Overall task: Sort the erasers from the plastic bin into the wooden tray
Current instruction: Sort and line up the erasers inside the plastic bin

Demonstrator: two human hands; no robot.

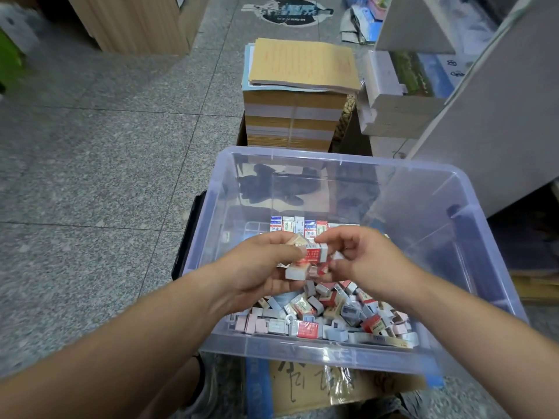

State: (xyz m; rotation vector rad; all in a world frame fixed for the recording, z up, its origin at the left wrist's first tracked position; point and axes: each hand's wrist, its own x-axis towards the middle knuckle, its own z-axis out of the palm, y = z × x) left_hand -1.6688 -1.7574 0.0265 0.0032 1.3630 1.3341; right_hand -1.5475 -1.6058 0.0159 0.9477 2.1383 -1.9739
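Pinching erasers (pixel 306 263) btwn L hand (pixel 260 269), R hand (pixel 370 261).

My left hand (pixel 260 266) and right hand (pixel 369 261) hide most of the erasers (pixel 314 254) I grip, so I can't count them. Their print is too small to read. My forearms (pixel 151 328) run off the bottom edge.

Stationery stockroom, stacked notebooks (pixel 295 95), boxed erasers (pixel 320 309)
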